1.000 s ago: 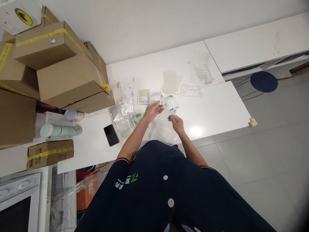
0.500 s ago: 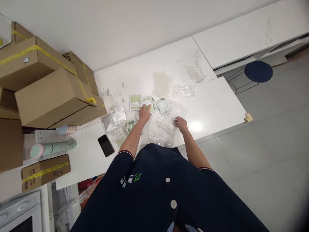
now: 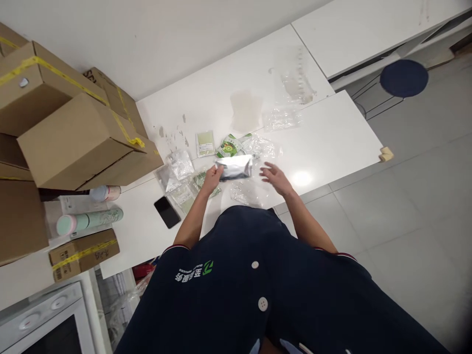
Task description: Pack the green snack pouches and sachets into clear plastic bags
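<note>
Left hand point(image 3: 211, 182): I'm seeing its fingers point(image 3: 220, 171) pinching the left end of a silver pouch point(image 3: 236, 167), thumb lying over the shiny face.
Right hand point(image 3: 278, 181): fingers are hanging apart, slightly curled, just beyond the pouch's right end; gripping nothing I can make out.
Silver pouch: extending rightward from the left fingers toward the right ones, seemingly raised above the table point(image 3: 332, 152).
Pouch handling: I'm judging it light, thin and bendy, slick on the foil, probably creasing easily.
Pouch hold: I'd be favouring the flat ends, at the left fingers and opposite them, not squeezing the middle.
Green printed packet point(image 3: 229, 146): lying beyond the left fingers, behind the pouch; I'm not telling whether they're touching.
Pale green sachet point(image 3: 205, 143): lying farther out than the left fingers, slightly left.
Clear plastic point(image 3: 248, 192): lying between the hands, on the body side of the fingers.
Phone point(image 3: 167, 212): lying left of the left fingers, nearer the body.
Hidden: pouch underside and the fingertips beneath it are staying out of view; glare is washing out the foil, so I'm reading no print, opening or contents; clear plastic edges are blending together.
</note>
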